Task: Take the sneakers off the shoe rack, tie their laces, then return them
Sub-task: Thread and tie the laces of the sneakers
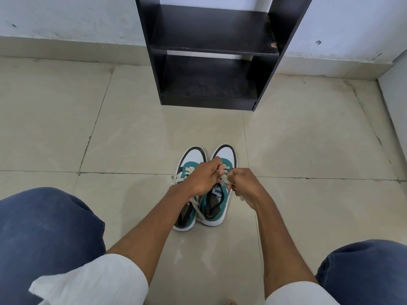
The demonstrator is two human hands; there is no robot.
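Note:
Two teal, white and black sneakers stand side by side on the floor tiles, toes pointing at the rack: the left sneaker (189, 159) and the right sneaker (217, 203). Both of my hands are over the right sneaker's lacing. My left hand (201, 176) is closed on a strand of the white laces (226, 180). My right hand (244, 183) pinches the other strand and pulls it to the right. The left sneaker's laces (176, 179) hang loose at its side. The black shoe rack (211, 51) stands beyond, its two visible shelves bare.
Beige floor tiles (110, 128) surround the shoes. A white wall (66, 16) runs behind the rack, and a white panel (394, 89) juts in at the right. My knees in blue trousers (44, 227) frame the lower corners.

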